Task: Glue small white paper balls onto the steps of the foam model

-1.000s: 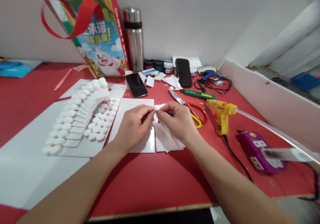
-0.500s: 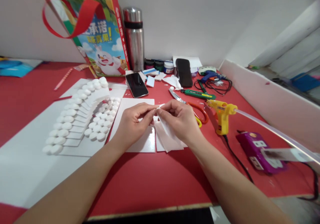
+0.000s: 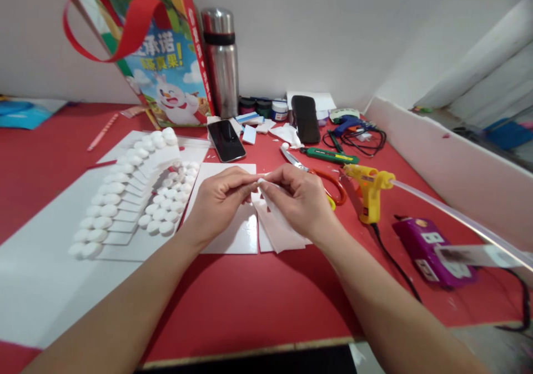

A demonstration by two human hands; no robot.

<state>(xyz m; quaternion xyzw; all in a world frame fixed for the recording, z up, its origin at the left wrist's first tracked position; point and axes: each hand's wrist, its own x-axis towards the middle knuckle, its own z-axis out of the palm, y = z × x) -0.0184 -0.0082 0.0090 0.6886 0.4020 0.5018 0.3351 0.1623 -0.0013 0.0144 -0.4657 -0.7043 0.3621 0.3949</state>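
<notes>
two bare hands meet above the red table (image 3: 258, 307), the left hand (image 3: 219, 202) and the right hand (image 3: 302, 199) nearly touching at the fingertips. thumb and forefinger on each side are closed in a pinch on a small white piece (image 3: 261, 181), which sits right where the tips come together; its exact shape is too small and too covered to tell. thin white paper (image 3: 281, 230) spreads below the right hand, its lower end lying over another white sheet; whether it joins the pinched piece cannot be told. a glossy white board (image 3: 239, 238) lies under the left hand. just to the left of that board, rows of white discs (image 3: 109, 210) stand on a larger white sheet (image 3: 41, 274). beyond the right hand are scissors (image 3: 341, 187) with an orange handle, partly hidden, and a green cutter (image 3: 328, 155). farther right, a yellow glue gun (image 3: 370, 193) stands upright with a long clear stick (image 3: 447, 211) running from its back, near a purple box (image 3: 425, 240).
</notes>
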